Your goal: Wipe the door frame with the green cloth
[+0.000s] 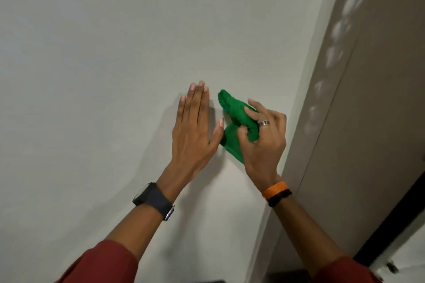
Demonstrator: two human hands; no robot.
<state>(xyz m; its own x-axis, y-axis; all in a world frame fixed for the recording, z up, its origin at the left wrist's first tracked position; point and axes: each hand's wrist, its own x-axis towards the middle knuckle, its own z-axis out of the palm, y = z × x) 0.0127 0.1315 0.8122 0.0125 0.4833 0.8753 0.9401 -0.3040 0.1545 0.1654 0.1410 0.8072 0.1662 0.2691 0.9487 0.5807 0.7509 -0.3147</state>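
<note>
A bunched green cloth (232, 112) is pressed against the white wall (115, 64), with my right hand (264, 142) shut on it. My left hand (195, 126) lies flat and open on the wall just left of the cloth, fingers pointing up, thumb almost touching the fabric. The grey-brown door frame (322, 122) runs diagonally to the right of my right hand, a short gap away from the cloth.
The door surface (379, 122) fills the right side, with light spots along the frame's upper part. A dark strip (395, 218) shows at the lower right edge. The white wall stretches far to the left and above.
</note>
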